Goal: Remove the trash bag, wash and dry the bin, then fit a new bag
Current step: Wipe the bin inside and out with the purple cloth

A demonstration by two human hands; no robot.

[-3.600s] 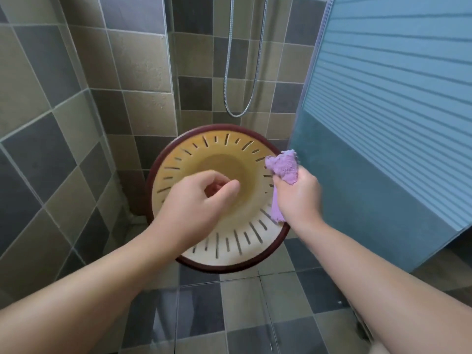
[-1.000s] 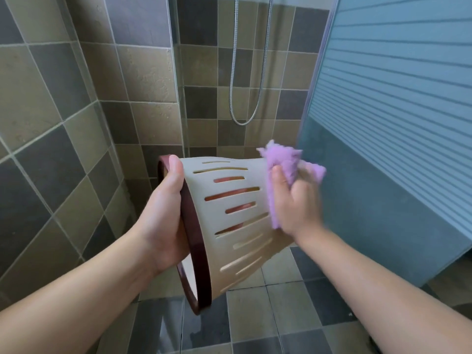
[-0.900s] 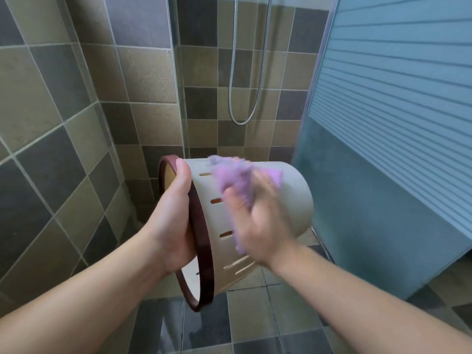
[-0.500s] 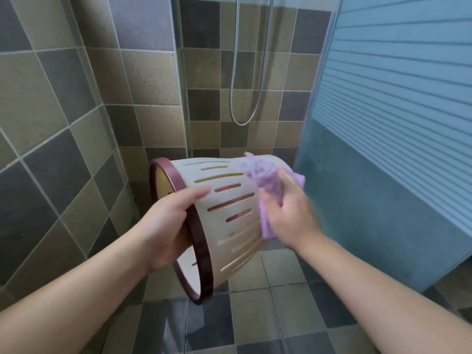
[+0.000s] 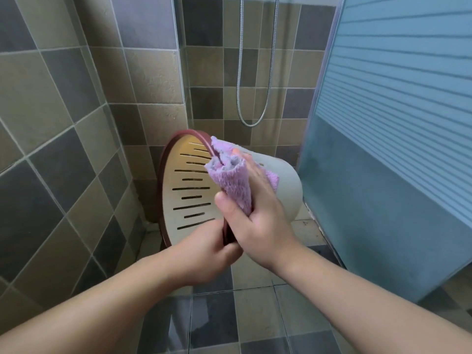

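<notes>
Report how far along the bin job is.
Done: no trash bag shows in the bin; washing cannot be confirmed. In hand: the left hand grips the bin's dark red rim while the right hand wipes it with a purple cloth. Left: finish drying, then fit a new bag; none is visible.

Home bathroom, shower area. Walls [image 5: 143, 80] and floor [image 5: 255, 310] are tiled in mixed tan, grey and dark squares; floor tiles look wet and glossy. Metal shower hose [image 5: 255, 72] hangs in a loop on the back wall. Frosted striped glass shower door [image 5: 398, 123] at right.
</notes>
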